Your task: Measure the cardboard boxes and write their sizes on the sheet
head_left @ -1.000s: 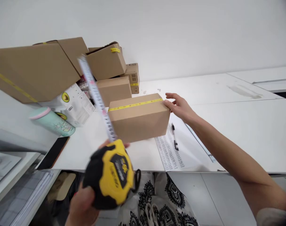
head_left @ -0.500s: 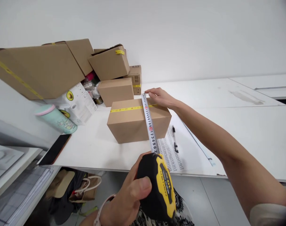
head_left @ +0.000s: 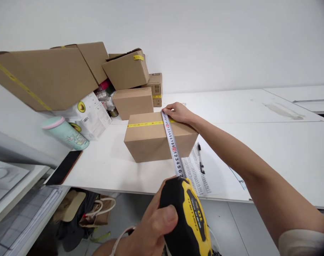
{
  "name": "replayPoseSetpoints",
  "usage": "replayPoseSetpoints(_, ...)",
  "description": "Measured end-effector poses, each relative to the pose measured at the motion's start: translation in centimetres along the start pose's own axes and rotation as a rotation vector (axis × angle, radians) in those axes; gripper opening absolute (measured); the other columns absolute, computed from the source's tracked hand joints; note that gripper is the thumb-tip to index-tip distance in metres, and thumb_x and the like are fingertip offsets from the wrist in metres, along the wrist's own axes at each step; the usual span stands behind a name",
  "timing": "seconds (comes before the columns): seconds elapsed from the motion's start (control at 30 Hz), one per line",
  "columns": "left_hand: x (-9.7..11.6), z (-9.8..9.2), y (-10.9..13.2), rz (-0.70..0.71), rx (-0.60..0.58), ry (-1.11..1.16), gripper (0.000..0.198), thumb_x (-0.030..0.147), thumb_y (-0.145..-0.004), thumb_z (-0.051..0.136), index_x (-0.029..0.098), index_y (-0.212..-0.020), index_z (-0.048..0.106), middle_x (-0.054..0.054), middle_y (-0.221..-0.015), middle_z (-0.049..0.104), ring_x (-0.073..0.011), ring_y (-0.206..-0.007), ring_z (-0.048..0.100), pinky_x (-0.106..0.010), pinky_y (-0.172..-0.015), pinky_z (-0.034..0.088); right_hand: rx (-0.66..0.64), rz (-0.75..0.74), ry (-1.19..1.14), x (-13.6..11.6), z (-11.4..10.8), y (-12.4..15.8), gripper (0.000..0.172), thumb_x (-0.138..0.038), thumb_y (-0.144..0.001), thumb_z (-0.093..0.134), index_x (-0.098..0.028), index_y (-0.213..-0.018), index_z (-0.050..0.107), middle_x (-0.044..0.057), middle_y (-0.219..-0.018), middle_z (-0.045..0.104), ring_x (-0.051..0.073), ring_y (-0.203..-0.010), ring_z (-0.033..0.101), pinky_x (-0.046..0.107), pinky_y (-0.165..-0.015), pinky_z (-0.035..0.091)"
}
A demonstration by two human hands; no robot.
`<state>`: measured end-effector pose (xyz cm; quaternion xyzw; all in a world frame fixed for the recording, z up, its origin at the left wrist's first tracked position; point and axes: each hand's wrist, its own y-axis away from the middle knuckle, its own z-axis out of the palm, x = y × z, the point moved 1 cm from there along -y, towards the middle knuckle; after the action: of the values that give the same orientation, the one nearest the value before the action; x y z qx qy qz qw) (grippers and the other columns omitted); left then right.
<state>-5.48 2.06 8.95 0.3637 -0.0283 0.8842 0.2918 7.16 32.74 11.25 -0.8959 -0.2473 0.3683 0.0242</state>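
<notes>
Swung the blade [head_left: 170, 137] over from the left since a second ago and laid it across the box [head_left: 148, 147], with the right hand [head_left: 179, 112] brought from the box's right end to its far top edge! Now taking things from the biggest down: see a white wall [head_left: 210, 42] at the back, then a white table [head_left: 258, 145] stretching off to the right. Spot the big carton [head_left: 44, 78] at far left, striped with yellow tape, then a tilted carton [head_left: 126, 71] just above a plain carton [head_left: 134, 103]. Find the box mid-table, with a yellow strip along its top, partly hiding a printed sheet [head_left: 220, 179]. Look left to a white carton [head_left: 98, 121] with avocado pictures, a mint tumbler [head_left: 68, 134] beside it, and a dark slab [head_left: 64, 169] at the table's edge. Down to the grip: got the left hand [head_left: 151, 227] wrapped round the tape measure [head_left: 188, 213], nearest the camera, with the thumb on its black side; got the right hand pinching the blade's end, with fingers together. Catch, smallest, a pen [head_left: 201, 160] lying on the sheet, right of the blade.
</notes>
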Motion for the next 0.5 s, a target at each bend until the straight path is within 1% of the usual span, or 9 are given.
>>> replayPoseSetpoints(0.1,-0.2,0.2,0.1,-0.035,0.011,0.018,0.08,0.054,-0.085,0.075,0.03,-0.155,0.043,-0.013,-0.124,0.07,-0.0344,-0.114,0.068,-0.047,-0.096,0.054,0.005,-0.021,-0.032,0.2,0.2,-0.1,0.022,-0.033,-0.094,0.062,-0.017,-0.094,0.078,0.007,-0.091,0.075,0.023,-0.088,0.065,0.033,-0.083,0.048)
replayPoseSetpoints(0.17,-0.2,0.2,0.1,-0.035,0.012,0.019,0.081,0.052,-0.084,0.075,0.031,-0.155,0.042,-0.013,-0.128,0.068,-0.0339,-0.113,0.068,-0.047,-0.095,0.054,0.007,-0.027,-0.047,0.4,0.2,-0.2,0.021,-0.033,-0.092,0.064,-0.018,-0.094,0.078,0.007,-0.091,0.075,0.022,-0.087,0.065,0.033,-0.082,0.048)
replayPoseSetpoints(0.23,-0.3,0.2,0.0,-0.022,0.01,0.012,0.08,0.052,-0.084,0.075,0.031,-0.154,0.043,-0.014,-0.13,0.066,-0.0327,-0.109,0.069,-0.045,-0.091,0.056,0.009,-0.026,-0.055,0.5,0.2,-0.2,0.02,-0.033,-0.091,0.065,-0.017,-0.094,0.078,0.007,-0.091,0.075,0.022,-0.087,0.065,0.032,-0.082,0.048)
replayPoseSetpoints(0.33,-0.3,0.1,-0.3,0.004,-0.003,-0.012,0.08,0.055,-0.084,0.075,0.028,-0.153,0.045,-0.015,-0.126,0.066,-0.0319,-0.104,0.069,-0.044,-0.086,0.057,0.013,-0.026,-0.06,0.5,0.2,-0.3,0.019,-0.032,-0.091,0.066,-0.017,-0.092,0.078,0.007,-0.091,0.076,0.022,-0.086,0.065,0.032,-0.081,0.049)
replayPoseSetpoints(0.4,-0.3,0.1,-0.7,0.025,-0.012,-0.038,0.08,0.055,-0.082,0.076,0.027,-0.151,0.047,-0.015,-0.125,0.066,-0.0321,-0.104,0.068,-0.045,-0.087,0.056,0.019,-0.028,-0.066,0.6,0.3,-0.3,0.018,-0.032,-0.09,0.066,-0.018,-0.091,0.078,0.007,-0.09,0.076,0.022,-0.086,0.066,0.033,-0.081,0.049)
replayPoseSetpoints(0.5,-0.4,0.0,-1.2,0.075,-0.008,-0.071,0.076,0.057,-0.079,0.077,0.026,-0.145,0.054,-0.015,-0.127,0.065,-0.0323,-0.107,0.067,-0.046,-0.091,0.055,0.019,-0.027,-0.082,0.8,0.6,-0.3,0.018,-0.033,-0.089,0.067,-0.018,-0.09,0.078,0.007,-0.091,0.077,0.023,-0.087,0.066,0.034,-0.084,0.05)
